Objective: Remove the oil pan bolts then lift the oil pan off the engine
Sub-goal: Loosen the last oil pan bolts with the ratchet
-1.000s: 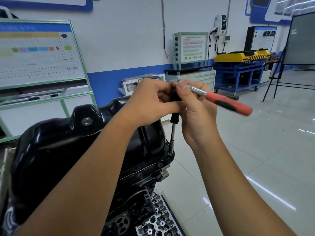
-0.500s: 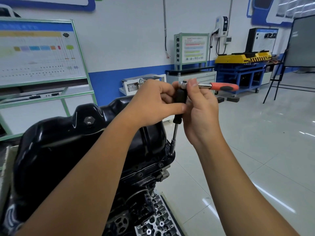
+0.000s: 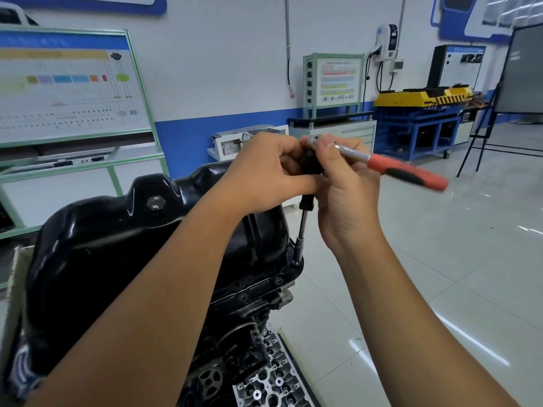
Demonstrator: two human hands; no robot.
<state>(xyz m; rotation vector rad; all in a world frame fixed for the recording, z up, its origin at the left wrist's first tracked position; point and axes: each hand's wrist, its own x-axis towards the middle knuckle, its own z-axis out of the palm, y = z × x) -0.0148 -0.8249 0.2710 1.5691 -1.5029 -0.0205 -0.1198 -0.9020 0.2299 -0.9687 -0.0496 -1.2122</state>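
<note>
From the head camera, a glossy black stamped-metal oil pan (image 3: 117, 245) sat upturned on top of the dark engine block (image 3: 252, 292), filling the lower left of the view. A hexagonal steel drain plug (image 3: 156, 203) showed on the pan's upper face.

At the pan's right-hand rim, a slim steel extension bar with a socket (image 3: 300, 239) stood nearly upright, its lower end seated on a bolt at the pan's flange (image 3: 296, 262). Further bolt heads dotted the block just below that flange.

Above the pan's right edge, the left hand (image 3: 264, 171) was curled around the black grip at the top of the extension bar, thumb stretched along it. Touching it from the right, the right hand (image 3: 343, 189) pinched the chrome head of a ratchet wrench with a red and black handle (image 3: 408, 174); the handle stuck out to the right of the pan, tilted slightly downward and blurred.

Below the pan, beside the engine block, a silver cylinder head with round ports (image 3: 270, 389) lay on a low surface.

Behind the pan, a green-framed whiteboard with coloured diagrams (image 3: 70, 83) stood to the left, and a blue steel workbench carrying yellow equipment (image 3: 417, 113) stood far to the right against the white and blue wall.
</note>
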